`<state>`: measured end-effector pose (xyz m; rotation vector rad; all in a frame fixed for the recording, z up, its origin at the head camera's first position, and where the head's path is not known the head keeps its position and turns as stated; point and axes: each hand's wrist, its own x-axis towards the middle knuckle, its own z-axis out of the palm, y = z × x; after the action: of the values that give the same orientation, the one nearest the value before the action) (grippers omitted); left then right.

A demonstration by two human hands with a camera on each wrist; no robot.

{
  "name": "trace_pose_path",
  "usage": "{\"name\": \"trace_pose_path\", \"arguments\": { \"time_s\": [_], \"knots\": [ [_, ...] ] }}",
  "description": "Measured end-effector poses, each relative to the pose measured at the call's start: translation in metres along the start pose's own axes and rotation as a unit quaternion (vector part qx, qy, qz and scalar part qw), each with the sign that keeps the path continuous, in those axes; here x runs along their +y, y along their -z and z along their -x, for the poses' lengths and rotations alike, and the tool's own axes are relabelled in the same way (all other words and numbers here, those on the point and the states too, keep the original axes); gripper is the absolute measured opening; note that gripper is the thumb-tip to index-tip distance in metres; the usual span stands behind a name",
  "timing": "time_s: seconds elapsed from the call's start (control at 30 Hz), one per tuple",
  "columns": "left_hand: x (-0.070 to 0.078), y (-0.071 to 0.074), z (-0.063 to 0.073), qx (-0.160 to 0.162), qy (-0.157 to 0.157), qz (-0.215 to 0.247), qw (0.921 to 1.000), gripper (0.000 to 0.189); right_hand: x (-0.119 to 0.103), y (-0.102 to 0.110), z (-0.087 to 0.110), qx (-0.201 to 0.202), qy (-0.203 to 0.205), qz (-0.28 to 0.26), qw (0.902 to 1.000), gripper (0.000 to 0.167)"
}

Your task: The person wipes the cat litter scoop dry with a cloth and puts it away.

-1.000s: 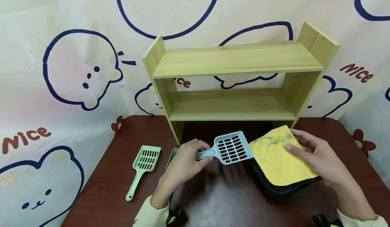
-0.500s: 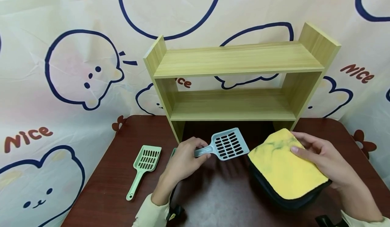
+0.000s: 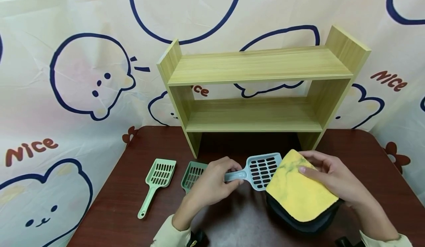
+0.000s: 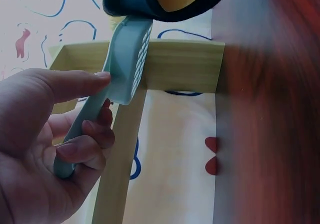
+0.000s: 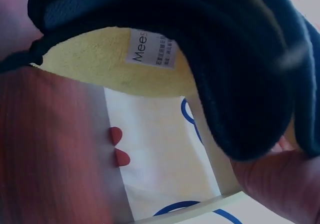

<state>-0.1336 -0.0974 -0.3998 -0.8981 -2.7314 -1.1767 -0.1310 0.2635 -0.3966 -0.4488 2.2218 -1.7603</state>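
My left hand (image 3: 214, 182) grips the handle of a light blue litter scoop (image 3: 247, 174), its slotted head pointing right. In the left wrist view, the thumb lies along the scoop (image 4: 125, 64) and the fingers curl round the handle. My right hand (image 3: 332, 177) pinches a folded cleaning cloth (image 3: 300, 193), yellow on top and dark underneath, with the thumb on the yellow side. The scoop's far edge meets the cloth's left corner in the head view. From the right wrist, the cloth's dark folds (image 5: 240, 79) and a printed white label (image 5: 150, 49) show.
A light green slotted scoop (image 3: 159, 173) lies on the dark wooden table (image 3: 113, 202) at left. A darker green scoop (image 3: 193, 173) lies partly hidden behind my left hand. A two-tier wooden shelf (image 3: 259, 66) stands at the back, before a cartoon-printed backdrop (image 3: 83, 140).
My left hand has moved right with the blue scoop, uncovering more of the darker green scoop. The cloth first came toward me, then went left with my right hand, up to the scoop.
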Motion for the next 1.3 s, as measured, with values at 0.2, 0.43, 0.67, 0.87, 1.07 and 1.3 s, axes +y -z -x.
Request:
{"name": "trace_pose_path", "arguments": {
  "time_s": [0.2, 0.43, 0.67, 0.87, 1.07, 1.3],
  "knots": [
    [0.002, -0.009, 0.000, 0.003, -0.001, -0.012, 0.9999, 0.021, 0.002, -0.012, -0.004, 0.025, 0.007, 0.050, 0.9984, 0.036],
    [0.003, -0.019, 0.000, 0.025, -0.003, -0.045, 0.9987, 0.020, 0.003, -0.023, -0.007, 0.011, 0.035, 0.043, 0.9984, 0.034],
    [0.006, -0.028, 0.000, 0.029, -0.020, -0.054, 0.9979, 0.022, 0.005, -0.040, -0.012, -0.002, 0.039, 0.053, 0.9978, 0.032],
    [0.010, -0.037, 0.000, 0.021, -0.007, -0.055, 0.9983, 0.022, 0.007, -0.053, -0.013, 0.005, 0.037, 0.053, 0.9979, 0.033],
    [0.012, -0.040, -0.001, 0.012, -0.002, -0.059, 0.9982, 0.021, 0.005, -0.058, -0.010, 0.077, 0.043, 0.168, 0.9819, 0.026],
    [0.008, -0.033, -0.001, 0.011, -0.020, -0.054, 0.9983, 0.022, -0.006, -0.049, -0.004, 0.137, 0.041, 0.292, 0.9458, 0.022]
  ]
}}
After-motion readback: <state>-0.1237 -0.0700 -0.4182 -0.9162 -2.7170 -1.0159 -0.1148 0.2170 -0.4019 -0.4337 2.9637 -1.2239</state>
